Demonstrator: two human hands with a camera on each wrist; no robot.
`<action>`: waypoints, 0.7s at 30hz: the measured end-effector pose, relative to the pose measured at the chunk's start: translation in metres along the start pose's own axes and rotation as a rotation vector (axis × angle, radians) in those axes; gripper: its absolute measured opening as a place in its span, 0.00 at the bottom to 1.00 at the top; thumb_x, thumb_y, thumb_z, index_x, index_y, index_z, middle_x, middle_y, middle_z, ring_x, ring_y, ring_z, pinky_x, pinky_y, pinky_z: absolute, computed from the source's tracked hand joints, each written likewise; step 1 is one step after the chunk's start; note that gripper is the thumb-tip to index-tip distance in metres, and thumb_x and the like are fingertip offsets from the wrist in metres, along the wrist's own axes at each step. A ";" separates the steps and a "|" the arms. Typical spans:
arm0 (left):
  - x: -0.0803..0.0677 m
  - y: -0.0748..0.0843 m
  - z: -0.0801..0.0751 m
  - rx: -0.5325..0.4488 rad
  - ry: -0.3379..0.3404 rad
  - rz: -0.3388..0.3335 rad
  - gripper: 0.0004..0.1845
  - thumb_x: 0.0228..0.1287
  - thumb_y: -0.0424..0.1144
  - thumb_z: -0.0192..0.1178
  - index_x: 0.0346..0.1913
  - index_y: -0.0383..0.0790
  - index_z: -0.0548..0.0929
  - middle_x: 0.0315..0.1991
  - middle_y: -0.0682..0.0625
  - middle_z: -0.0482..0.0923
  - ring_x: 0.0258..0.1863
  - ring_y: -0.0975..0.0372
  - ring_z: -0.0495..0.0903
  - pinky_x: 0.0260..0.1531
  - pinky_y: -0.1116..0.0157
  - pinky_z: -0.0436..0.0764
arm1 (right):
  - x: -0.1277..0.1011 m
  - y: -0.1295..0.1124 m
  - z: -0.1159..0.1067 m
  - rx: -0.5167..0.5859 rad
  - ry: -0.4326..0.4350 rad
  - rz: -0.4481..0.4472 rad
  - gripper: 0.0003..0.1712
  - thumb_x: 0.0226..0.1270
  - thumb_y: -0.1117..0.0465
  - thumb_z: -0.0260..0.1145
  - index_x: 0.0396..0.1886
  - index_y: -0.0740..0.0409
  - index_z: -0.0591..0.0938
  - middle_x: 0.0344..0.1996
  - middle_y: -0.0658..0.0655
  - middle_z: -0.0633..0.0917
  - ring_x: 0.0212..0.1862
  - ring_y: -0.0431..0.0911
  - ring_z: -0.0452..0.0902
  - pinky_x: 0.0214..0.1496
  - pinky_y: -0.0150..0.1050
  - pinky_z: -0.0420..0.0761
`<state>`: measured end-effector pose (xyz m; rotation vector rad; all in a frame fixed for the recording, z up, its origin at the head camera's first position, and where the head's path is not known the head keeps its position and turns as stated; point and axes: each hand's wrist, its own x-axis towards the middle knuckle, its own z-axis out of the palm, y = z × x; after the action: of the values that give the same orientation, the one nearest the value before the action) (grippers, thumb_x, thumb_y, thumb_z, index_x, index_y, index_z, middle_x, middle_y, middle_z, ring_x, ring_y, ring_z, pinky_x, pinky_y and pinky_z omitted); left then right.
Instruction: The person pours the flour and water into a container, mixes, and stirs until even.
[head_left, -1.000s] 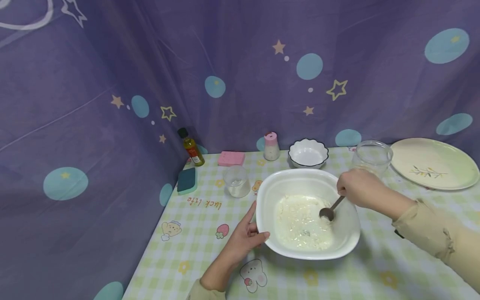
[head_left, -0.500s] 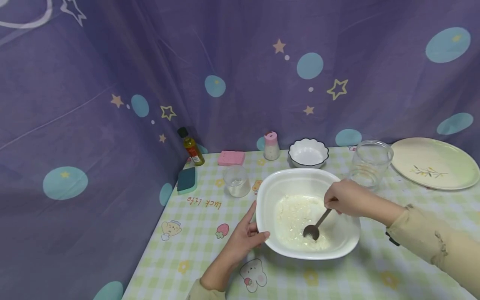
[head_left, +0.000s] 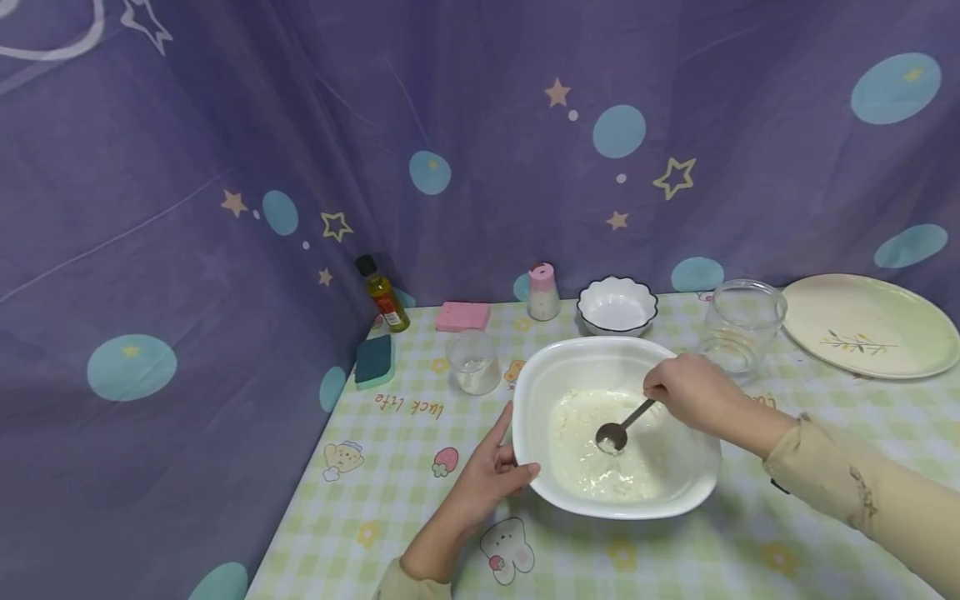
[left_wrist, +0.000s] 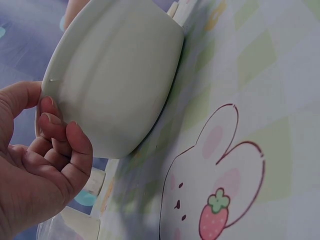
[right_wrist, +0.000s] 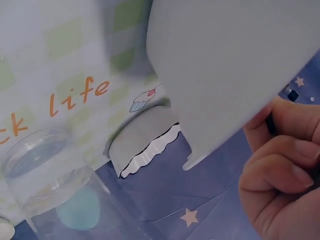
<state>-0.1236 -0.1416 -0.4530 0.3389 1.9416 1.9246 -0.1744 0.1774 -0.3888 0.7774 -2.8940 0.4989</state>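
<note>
A large white bowl (head_left: 540,375) sits on the checked tablecloth and holds a white lumpy mixture (head_left: 585,442). My left hand (head_left: 491,475) grips the bowl's near-left rim, thumb on the edge; the left wrist view shows the fingers curled against the bowl's outer wall (left_wrist: 115,70). My right hand (head_left: 686,392) pinches the handle of a metal spoon (head_left: 618,429), whose tip rests in the mixture near the bowl's middle. In the right wrist view the curled fingers (right_wrist: 280,170) sit beside the bowl's outer wall (right_wrist: 225,65).
Behind the bowl stand a small glass (head_left: 472,362), a pink-capped shaker (head_left: 542,292), a small scalloped bowl (head_left: 617,306) and a clear jar (head_left: 742,325). A plate (head_left: 870,327) lies far right. An oil bottle (head_left: 382,293), pink sponge (head_left: 462,317) and teal sponge (head_left: 374,360) sit at the left, by the purple curtain.
My right hand has swept the spoon from the bowl's right side leftward through the mixture toward the middle. The left hand and the bowl have stayed in place.
</note>
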 end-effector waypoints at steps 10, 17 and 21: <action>0.000 0.000 0.000 0.001 0.004 -0.001 0.51 0.63 0.31 0.64 0.79 0.55 0.43 0.47 0.25 0.78 0.28 0.60 0.78 0.28 0.71 0.76 | 0.000 0.006 -0.001 -0.099 0.095 0.082 0.06 0.56 0.68 0.71 0.23 0.55 0.86 0.19 0.50 0.82 0.22 0.49 0.75 0.23 0.46 0.76; 0.000 -0.001 0.000 0.001 0.000 0.002 0.51 0.63 0.31 0.64 0.79 0.55 0.43 0.47 0.25 0.78 0.28 0.60 0.78 0.28 0.71 0.76 | 0.002 0.008 -0.004 -0.171 0.127 0.122 0.07 0.58 0.67 0.70 0.22 0.56 0.85 0.14 0.52 0.80 0.19 0.52 0.75 0.20 0.50 0.75; 0.000 0.000 0.000 0.004 0.004 0.004 0.51 0.63 0.31 0.64 0.79 0.54 0.43 0.47 0.25 0.78 0.29 0.60 0.78 0.28 0.71 0.76 | 0.002 0.009 -0.005 -0.200 0.136 0.119 0.11 0.57 0.69 0.68 0.17 0.55 0.81 0.13 0.51 0.77 0.18 0.51 0.73 0.19 0.50 0.74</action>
<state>-0.1239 -0.1417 -0.4534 0.3400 1.9493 1.9251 -0.1808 0.1849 -0.3865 0.5242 -2.8183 0.2557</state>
